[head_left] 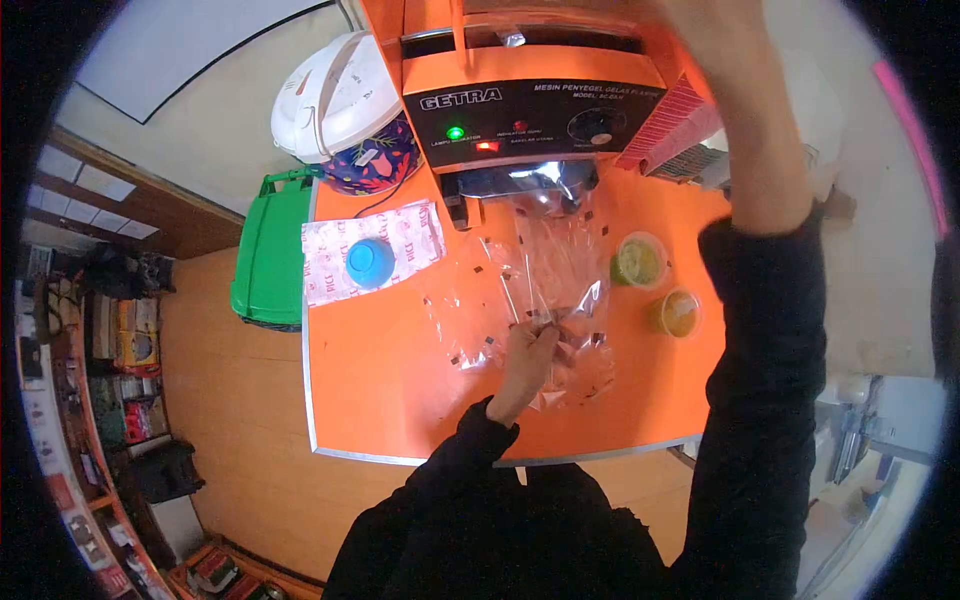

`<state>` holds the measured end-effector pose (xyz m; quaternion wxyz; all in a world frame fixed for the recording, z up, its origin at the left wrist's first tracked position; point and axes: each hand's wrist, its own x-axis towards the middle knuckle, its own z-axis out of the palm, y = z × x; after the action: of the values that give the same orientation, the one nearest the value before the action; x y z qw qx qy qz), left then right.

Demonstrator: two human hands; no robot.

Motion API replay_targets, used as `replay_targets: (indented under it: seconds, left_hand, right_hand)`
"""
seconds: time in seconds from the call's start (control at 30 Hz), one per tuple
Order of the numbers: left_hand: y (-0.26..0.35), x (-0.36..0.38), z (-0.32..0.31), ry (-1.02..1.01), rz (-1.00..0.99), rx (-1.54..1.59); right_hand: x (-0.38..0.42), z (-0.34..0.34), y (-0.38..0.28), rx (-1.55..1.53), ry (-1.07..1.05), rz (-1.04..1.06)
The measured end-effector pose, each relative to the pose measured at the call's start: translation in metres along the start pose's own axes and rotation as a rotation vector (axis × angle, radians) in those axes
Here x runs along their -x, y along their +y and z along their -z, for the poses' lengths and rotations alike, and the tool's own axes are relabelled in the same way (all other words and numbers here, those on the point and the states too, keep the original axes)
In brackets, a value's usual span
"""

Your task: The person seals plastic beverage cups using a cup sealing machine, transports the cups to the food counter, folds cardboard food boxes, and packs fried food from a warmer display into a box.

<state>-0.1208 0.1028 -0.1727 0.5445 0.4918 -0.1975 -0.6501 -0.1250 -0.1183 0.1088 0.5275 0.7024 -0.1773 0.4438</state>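
Observation:
My left hand (pixel 532 357) is closed in a pinch on a sheet of clear plastic film (pixel 560 265) with small dark marks. The crumpled film runs from under the orange cup sealing machine (pixel 540 110) down across the orange table (pixel 380 390). On the machine's front panel a green lamp glows and a red switch is lit. My right hand (pixel 705 25) is raised at the machine's top right, blurred and cut by the frame's upper edge, so its fingers are hidden. Beside the film stand two clear cups, one with green contents (pixel 640 262), the other with yellowish-green contents (pixel 679 313).
A blue cup (pixel 370 263) sits on printed paper (pixel 325 255) at the table's left. Behind it stands a white rice cooker (pixel 330 95). A green lidded bin (pixel 270 255) is against the left edge. Shelves with goods (pixel 130 350) line the far left.

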Motion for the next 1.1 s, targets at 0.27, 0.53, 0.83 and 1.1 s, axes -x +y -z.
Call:
replay_targets:
  seconds: [0.27,0.53,0.83,1.1]
  left_hand:
    - [-0.013,0.008,0.009,-0.027,0.000,-0.160]
    - [-0.024,0.012,0.010,-0.012,-0.051,-0.187]
    - [-0.026,0.012,0.010,0.000,-0.023,-0.134]
    - [-0.027,0.012,0.011,0.012,-0.032,-0.100]
  right_hand:
    - [0.064,0.075,-0.057,-0.633,-0.210,-0.721]
    - [0.081,0.031,-0.104,-0.735,0.011,-1.115]
    - [0.078,0.018,-0.098,-1.184,0.334,-1.449]
    - [0.087,0.027,-0.086,-1.031,0.015,-1.352]
